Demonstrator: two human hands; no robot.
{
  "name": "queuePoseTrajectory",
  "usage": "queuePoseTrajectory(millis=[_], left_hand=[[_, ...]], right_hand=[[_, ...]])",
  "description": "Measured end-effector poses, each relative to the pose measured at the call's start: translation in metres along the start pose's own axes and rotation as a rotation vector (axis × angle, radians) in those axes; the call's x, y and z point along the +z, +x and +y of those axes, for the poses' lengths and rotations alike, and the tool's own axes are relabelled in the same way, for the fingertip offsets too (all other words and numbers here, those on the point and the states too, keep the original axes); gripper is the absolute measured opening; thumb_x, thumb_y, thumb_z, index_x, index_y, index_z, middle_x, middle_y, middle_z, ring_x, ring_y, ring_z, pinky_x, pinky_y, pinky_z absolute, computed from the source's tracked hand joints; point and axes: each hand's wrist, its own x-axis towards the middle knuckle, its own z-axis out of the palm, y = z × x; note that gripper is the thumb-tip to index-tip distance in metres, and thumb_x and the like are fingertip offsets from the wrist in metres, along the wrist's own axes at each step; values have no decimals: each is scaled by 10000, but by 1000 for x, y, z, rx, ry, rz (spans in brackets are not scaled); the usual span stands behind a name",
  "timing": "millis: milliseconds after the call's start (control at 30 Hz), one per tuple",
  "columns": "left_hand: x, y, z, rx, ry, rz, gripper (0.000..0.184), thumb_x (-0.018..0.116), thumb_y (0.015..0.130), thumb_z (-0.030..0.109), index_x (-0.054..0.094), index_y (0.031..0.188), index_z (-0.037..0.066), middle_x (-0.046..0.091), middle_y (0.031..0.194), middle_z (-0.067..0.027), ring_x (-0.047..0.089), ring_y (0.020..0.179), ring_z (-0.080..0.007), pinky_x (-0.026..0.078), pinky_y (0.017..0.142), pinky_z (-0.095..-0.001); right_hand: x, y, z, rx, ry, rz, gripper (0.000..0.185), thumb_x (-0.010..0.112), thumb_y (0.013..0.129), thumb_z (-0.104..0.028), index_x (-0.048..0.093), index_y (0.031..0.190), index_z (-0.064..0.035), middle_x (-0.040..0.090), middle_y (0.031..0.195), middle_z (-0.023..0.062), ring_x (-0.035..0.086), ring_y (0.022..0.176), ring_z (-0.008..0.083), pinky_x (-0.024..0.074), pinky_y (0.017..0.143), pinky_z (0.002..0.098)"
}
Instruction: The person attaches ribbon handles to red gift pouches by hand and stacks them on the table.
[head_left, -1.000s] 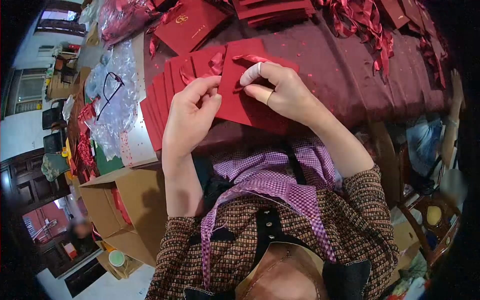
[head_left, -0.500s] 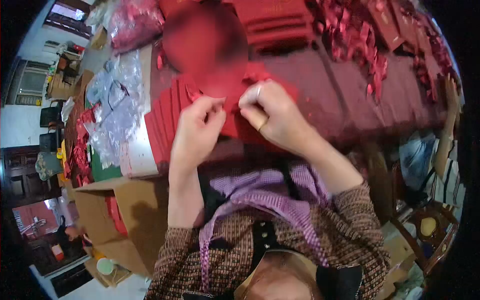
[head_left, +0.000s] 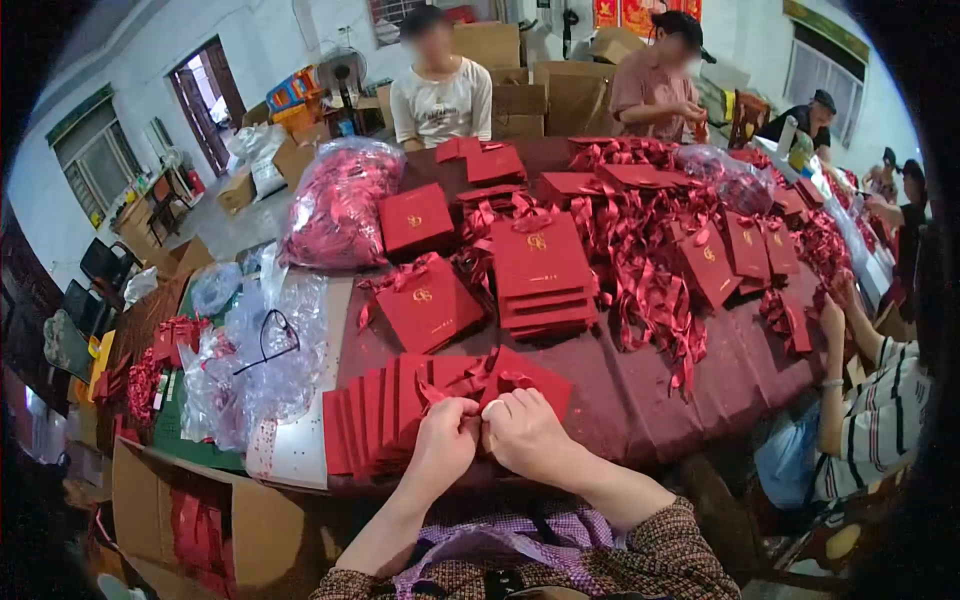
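My left hand [head_left: 444,440] is closed, fingers pinched together at the near edge of a fanned row of red paper bags [head_left: 380,415]. Beside it, nearly touching, my right hand [head_left: 528,430] is closed too, with white wrapping on a finger. What either hand pinches is too small and hidden to make out. Under and behind the hands lies a red bag [head_left: 545,385] with red ribbon [head_left: 460,378]. Beyond them are a stack of red bags [head_left: 540,262] with gold print and a tilted red bag [head_left: 425,305].
A clear plastic bag of red ribbon [head_left: 345,205] stands at the back left. Glasses [head_left: 272,342] lie on crumpled plastic [head_left: 290,380]. An open cardboard box [head_left: 260,530] is below left. Several people sit around the table [head_left: 640,420], one in a striped top [head_left: 885,410] at right.
The camera view has tilted up, so more of the table and people across it show. My hands have come closer together, and both are now closed.
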Motion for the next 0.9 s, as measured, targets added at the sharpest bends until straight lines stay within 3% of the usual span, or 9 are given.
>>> queuePoseTrajectory(millis=[33,300,400,533,667,900], left_hand=[[0,-1,2,6,-4,3,143,613,771,-13,613,914,-11,634,885,-192,606,864,-363,487,754,-419],[0,-5,9,118,38,65,95,596,770,-19,584,864,-8,612,852,-178,588,854,-371,469,747,-439],[1,-8,5,124,25,69,117,592,771,-13,579,887,-22,607,847,-185,586,858,-377,470,758,-441],[1,-13,-2,36,-46,22,145,595,780,3,593,922,-26,624,886,-196,599,886,-377,481,783,-429],[-4,-13,0,15,-24,-22,168,589,792,11,596,954,-33,636,885,-203,636,853,-350,507,731,-393],[-2,-11,11,20,37,-97,135,578,798,7,600,927,-24,643,855,-200,635,844,-360,508,728,-407]], right_hand=[[-2,0,-2,-21,-35,-31,155,615,705,-121,491,773,-59,509,714,99,517,687,254,413,655,368],[-4,2,-10,25,-56,-120,131,605,718,-96,494,772,-50,538,727,111,539,706,267,430,648,382],[-5,-2,-9,250,240,-90,134,625,740,-21,519,821,-28,582,804,141,579,805,320,477,679,419],[0,-9,-9,202,321,-17,201,643,761,-4,557,941,-25,585,876,145,573,849,347,485,734,408],[2,-15,-13,266,342,-16,209,652,768,-8,557,953,-27,588,890,147,571,863,347,483,738,405],[-2,-23,-10,239,308,77,242,688,688,57,569,879,-30,613,835,119,597,803,319,497,703,389]])
